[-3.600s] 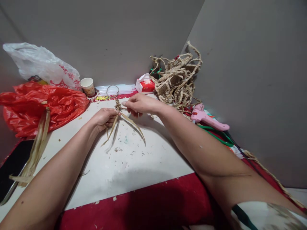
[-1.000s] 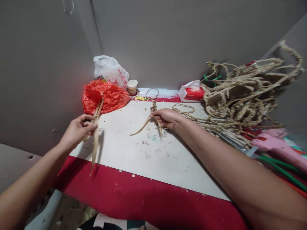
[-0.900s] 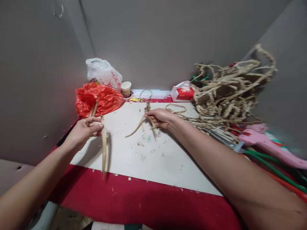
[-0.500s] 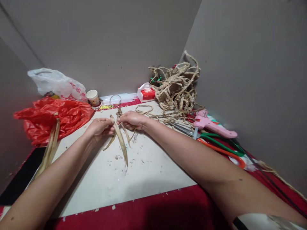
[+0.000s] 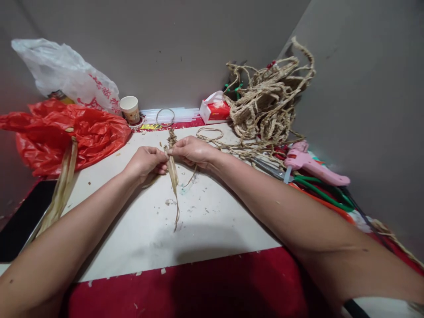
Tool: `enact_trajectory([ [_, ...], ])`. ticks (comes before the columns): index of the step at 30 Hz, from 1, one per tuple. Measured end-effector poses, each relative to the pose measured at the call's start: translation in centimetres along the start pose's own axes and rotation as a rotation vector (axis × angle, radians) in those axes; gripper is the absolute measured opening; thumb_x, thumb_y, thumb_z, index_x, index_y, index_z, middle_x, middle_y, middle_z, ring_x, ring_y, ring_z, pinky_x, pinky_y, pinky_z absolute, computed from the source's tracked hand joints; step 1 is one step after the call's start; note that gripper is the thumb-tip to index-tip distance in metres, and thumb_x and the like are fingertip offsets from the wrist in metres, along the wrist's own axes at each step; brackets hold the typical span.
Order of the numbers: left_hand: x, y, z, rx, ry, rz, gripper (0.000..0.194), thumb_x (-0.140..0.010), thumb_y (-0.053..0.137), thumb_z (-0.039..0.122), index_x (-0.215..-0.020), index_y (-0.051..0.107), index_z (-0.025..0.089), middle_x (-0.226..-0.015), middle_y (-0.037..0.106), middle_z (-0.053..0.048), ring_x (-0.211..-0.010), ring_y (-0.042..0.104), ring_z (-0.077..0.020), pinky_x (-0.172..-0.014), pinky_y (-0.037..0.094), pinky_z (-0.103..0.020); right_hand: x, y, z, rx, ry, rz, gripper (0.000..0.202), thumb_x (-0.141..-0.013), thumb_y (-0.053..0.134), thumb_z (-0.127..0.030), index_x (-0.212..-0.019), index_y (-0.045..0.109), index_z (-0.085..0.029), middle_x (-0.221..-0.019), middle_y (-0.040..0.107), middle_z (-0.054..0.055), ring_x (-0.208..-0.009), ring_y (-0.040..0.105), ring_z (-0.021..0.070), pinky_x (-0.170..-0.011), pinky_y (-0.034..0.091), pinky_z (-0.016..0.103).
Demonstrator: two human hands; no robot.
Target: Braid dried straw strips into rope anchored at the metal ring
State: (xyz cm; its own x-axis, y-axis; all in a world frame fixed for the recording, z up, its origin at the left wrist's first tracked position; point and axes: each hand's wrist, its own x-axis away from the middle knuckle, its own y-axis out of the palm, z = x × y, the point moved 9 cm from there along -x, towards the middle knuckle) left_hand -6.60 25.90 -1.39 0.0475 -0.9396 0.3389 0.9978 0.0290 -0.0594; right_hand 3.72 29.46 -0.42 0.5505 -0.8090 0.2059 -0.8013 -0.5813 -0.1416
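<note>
Over the white board [image 5: 212, 221], my left hand [image 5: 147, 163] and my right hand [image 5: 192, 151] almost touch at the fingertips. Both pinch the upper part of dried plant strips [image 5: 172, 172]; a thin split tail hangs from them toward the board. A knotted brown tuft [image 5: 172, 138] sticks up just beyond my right fingertips. One thin strand curves down below my right hand, and another strip end shows under my left fingers. Exactly how the strips cross between the fingertips is hidden.
On the left lie a red plastic bag [image 5: 82, 137], long dried strips [image 5: 62, 190] and a black flat device [image 5: 26, 221]. Behind are a paper cup [image 5: 130, 110], clear sticks and a tissue pack [image 5: 215, 108]. To the right are piled braided rope [image 5: 265, 106], a pink glue gun [image 5: 314, 165] and green-handled scissors.
The broad strip that hung between my hands has swung more upright and narrowed, with a thin tail now below. My hands have come closer together. The camera view has shifted.
</note>
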Motion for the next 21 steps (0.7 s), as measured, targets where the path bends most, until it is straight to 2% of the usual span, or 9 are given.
enact_trajectory([
  [7, 0.0, 0.1, -0.1, 0.007, 0.018, 0.029, 0.015, -0.068, 0.064, 0.009, -0.059, 0.053, 0.013, -0.044, 0.055, -0.001, -0.041, 0.054, -0.0095, -0.046, 0.048, -0.02, -0.2, -0.4, -0.3, 0.109, -0.067, 0.092, 0.031, -0.077, 0.06, -0.014, -0.052, 0.041, -0.016, -0.035, 0.03, -0.009, -0.032, 0.021, 0.0016, -0.034, 0.01, 0.02],
  [11, 0.1, 0.3, 0.6, 0.016, 0.127, 0.039, 0.017, -0.066, 0.066, 0.011, -0.057, 0.052, 0.013, -0.044, 0.053, 0.001, -0.039, 0.051, -0.0082, -0.044, 0.044, -0.019, 0.1, -0.6, -0.7, 0.122, -0.078, 0.146, 0.028, -0.074, 0.058, -0.011, -0.052, 0.041, -0.015, -0.035, 0.031, -0.009, -0.032, 0.022, 0.0014, -0.034, 0.011, 0.019],
  [15, 0.7, 0.4, 2.3, -0.002, 0.305, 0.039, 0.013, -0.065, 0.067, 0.014, -0.06, 0.055, 0.013, -0.045, 0.054, 0.002, -0.04, 0.048, -0.0071, -0.043, 0.039, -0.018, 0.3, -1.1, -0.5, 0.147, -0.015, 0.198, 0.027, -0.073, 0.057, -0.012, -0.052, 0.041, -0.016, -0.032, 0.031, -0.009, -0.029, 0.023, 0.0021, -0.033, 0.011, 0.019],
  [18, 1.3, 0.0, 4.1, -0.014, 0.433, 0.068, 0.012, -0.065, 0.067, 0.014, -0.063, 0.055, 0.013, -0.051, 0.057, 0.002, -0.046, 0.052, -0.0072, -0.048, 0.042, -0.017, 0.1, -1.6, 0.0, 0.121, 0.021, 0.218, 0.026, -0.073, 0.055, -0.012, -0.051, 0.041, -0.016, -0.03, 0.032, -0.008, -0.028, 0.024, 0.0035, -0.032, 0.012, 0.02],
  [21, 1.6, -0.7, 5.4, 0.061, 0.425, 0.092, 0.013, -0.071, 0.062, 0.014, -0.069, 0.049, 0.016, -0.058, 0.061, 0.001, -0.052, 0.059, -0.0098, -0.052, 0.046, -0.019, -0.1, -1.4, 0.3, 0.08, 0.031, 0.184, 0.024, -0.074, 0.053, -0.011, -0.052, 0.044, -0.016, -0.03, 0.034, -0.007, -0.028, 0.024, 0.0043, -0.032, 0.012, 0.021],
])
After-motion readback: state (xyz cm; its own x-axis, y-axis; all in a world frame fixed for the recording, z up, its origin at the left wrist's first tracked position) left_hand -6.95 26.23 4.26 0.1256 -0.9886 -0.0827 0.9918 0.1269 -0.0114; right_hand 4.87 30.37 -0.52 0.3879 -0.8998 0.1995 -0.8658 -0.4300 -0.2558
